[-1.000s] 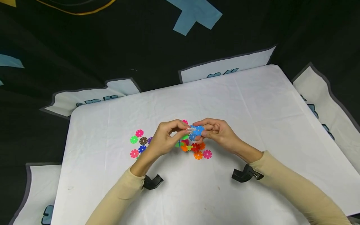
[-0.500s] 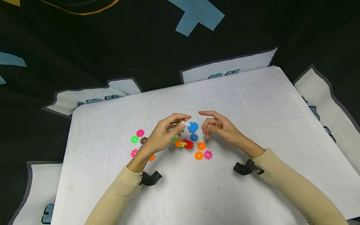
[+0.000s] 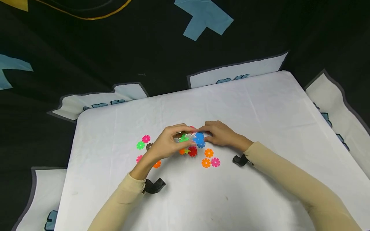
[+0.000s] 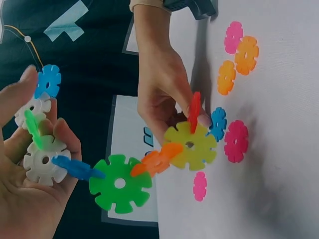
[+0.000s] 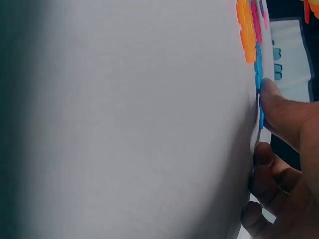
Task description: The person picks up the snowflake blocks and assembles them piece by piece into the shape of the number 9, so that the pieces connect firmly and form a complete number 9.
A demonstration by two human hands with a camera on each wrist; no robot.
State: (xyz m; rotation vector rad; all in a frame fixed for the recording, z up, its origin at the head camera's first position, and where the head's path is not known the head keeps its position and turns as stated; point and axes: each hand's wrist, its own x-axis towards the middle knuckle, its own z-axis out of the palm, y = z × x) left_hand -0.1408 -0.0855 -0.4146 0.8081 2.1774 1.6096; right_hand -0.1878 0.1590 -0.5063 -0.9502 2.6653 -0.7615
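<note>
My left hand holds a chain of notched plastic building discs above the table, between thumb and fingers. In the left wrist view the chain runs from a light-blue disc through white ones to a green disc, then orange, yellow and red ones. My right hand is low at the tabletop, just right of the chain. Its thumb lies against a blue disc in the right wrist view, other fingers bent at the cloth. I cannot tell whether it pinches this disc.
Loose discs lie on the white-covered table: orange and pink in front, pink and green at the left. My left forearm hides part of the left group. A black curtain hangs behind.
A second ago both hands were together at the chain's blue end. The right hand came away with fingers spread, then lowered to the table discs. The left hand keeps hold of the chain.
</note>
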